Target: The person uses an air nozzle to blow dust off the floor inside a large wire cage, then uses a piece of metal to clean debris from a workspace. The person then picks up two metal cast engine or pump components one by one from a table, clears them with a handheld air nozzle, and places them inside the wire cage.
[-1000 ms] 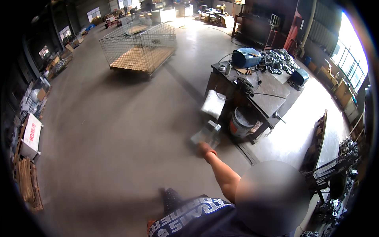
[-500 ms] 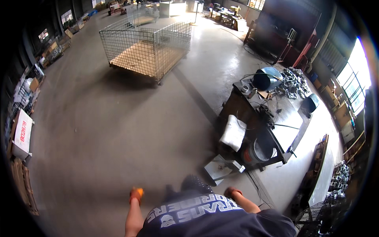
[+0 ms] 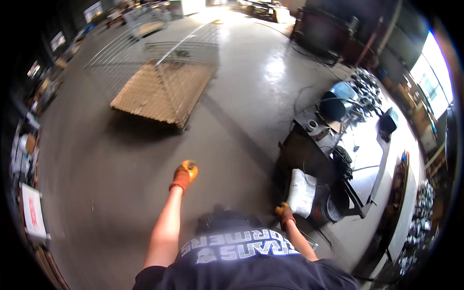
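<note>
My left hand (image 3: 185, 175), in an orange and yellow work glove, reaches forward over the grey floor with its fingers curled closed. A dark patch shows within the curl, but I cannot make out whether it is an object. My right hand (image 3: 286, 212), gloved alike, is lower and to the right, its fingers also curled; what they hold, if anything, is hidden. Closest to it is a white padded seat or cushion (image 3: 302, 192) in front of a metal workbench (image 3: 369, 176). A wire mesh cage (image 3: 180, 44) with a brown wooden floor (image 3: 145, 94) stands ahead, beyond my left hand.
On the workbench are a tipped dark bucket (image 3: 333, 107), a pile of metal parts (image 3: 365, 92) and a roll of tape (image 3: 311, 124). Another bucket (image 3: 333, 209) stands below its near corner. A white box (image 3: 34, 210) lies far left; hoses trail on the floor.
Both hands have swung up and forward, the left farther. The cage, workbench and seat now appear lower in view and nearer as I move forward.
</note>
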A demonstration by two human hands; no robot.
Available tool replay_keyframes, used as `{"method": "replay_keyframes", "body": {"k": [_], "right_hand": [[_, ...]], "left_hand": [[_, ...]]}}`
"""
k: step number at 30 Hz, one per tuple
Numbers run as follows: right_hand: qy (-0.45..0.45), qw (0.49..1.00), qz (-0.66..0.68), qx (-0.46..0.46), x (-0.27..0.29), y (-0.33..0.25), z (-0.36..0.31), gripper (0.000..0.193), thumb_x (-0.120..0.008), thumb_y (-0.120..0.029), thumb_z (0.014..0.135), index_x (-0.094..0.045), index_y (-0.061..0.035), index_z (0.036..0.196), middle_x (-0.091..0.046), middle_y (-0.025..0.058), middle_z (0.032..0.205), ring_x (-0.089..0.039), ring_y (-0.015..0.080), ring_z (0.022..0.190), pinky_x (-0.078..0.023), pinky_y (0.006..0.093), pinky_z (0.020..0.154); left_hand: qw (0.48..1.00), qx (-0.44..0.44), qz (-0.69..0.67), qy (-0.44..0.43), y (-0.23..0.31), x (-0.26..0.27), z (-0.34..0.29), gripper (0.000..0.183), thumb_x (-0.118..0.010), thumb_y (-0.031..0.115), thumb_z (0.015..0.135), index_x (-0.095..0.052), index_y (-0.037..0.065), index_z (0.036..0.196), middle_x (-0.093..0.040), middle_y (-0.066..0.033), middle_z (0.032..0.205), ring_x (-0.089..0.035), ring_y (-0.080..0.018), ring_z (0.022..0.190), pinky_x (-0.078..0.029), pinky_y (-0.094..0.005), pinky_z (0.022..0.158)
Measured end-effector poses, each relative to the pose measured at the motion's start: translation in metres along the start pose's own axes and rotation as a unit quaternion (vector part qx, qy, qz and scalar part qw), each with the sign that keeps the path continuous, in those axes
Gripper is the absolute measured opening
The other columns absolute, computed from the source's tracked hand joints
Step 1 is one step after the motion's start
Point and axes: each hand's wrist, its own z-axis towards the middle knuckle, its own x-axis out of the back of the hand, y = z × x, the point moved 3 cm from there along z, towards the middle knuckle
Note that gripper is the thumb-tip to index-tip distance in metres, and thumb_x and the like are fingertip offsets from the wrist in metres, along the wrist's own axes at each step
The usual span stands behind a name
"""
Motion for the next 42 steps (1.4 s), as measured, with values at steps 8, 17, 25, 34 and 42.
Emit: {"method": "replay_keyframes", "body": {"k": [8,17,25,34,42], "right_hand": [[-0.057,0.964,-0.194,0.172,-0.163,-0.238,-0.042,0.032,-0.057,-0.001,0.081,-0.064,-0.0032,0.112,-0.067,0.0139,0.104,-0.064,0.0223,0.093,-0.050,0.0327,0.081],[0.244,0.901,-0.355,-0.061,-0.170,-0.176,-0.015,0.042,-0.068,-0.024,0.077,-0.063,-0.0061,0.115,-0.066,0.0181,0.107,-0.063,0.0299,0.102,-0.048,0.0361,0.086],[0.227,0.906,-0.347,-0.086,-0.238,-0.234,-0.014,0.044,-0.062,-0.028,0.079,-0.062,-0.0068,0.117,-0.066,0.0191,0.106,-0.063,0.0321,0.101,-0.048,0.0382,0.087],[0.163,0.848,-0.504,0.017,-0.279,-0.346,0.012,0.034,-0.062,-0.025,0.079,-0.063,-0.0116,0.110,-0.068,0.0143,0.097,-0.065,0.0322,0.092,-0.050,0.0430,0.079],[0.168,0.794,-0.531,0.241,-0.332,-0.475,0.062,0.032,-0.066,-0.017,0.075,-0.065,-0.0142,0.106,-0.067,0.0131,0.091,-0.065,0.0319,0.083,-0.052,0.0417,0.071]], "left_hand": [[0.945,-0.004,0.211,0.249,0.067,0.106,0.349,0.053,-0.068,0.028,0.076,-0.054,0.005,0.122,-0.058,-0.0189,0.118,-0.057,-0.0332,0.105,-0.048,-0.0394,0.087],[0.853,0.058,0.448,0.262,0.108,0.154,0.675,0.062,-0.064,0.049,0.079,-0.048,0.014,0.126,-0.056,-0.0143,0.124,-0.057,-0.0326,0.107,-0.046,-0.0468,0.086],[0.914,-0.076,0.312,0.249,0.048,0.124,0.749,0.037,-0.054,0.042,0.090,-0.060,0.006,0.098,-0.066,-0.0199,0.093,-0.061,-0.0410,0.084,-0.049,-0.0467,0.068],[0.921,-0.032,0.338,0.194,0.064,0.142,0.737,0.044,-0.051,0.041,0.090,-0.066,0.000,0.098,-0.067,-0.0182,0.085,-0.066,-0.0314,0.073,-0.051,-0.0422,0.061],[0.914,-0.010,0.369,0.170,0.095,0.084,0.713,0.034,-0.059,0.032,0.087,-0.069,0.001,0.094,-0.069,-0.0167,0.083,-0.068,-0.0279,0.072,-0.054,-0.0388,0.060]]}}
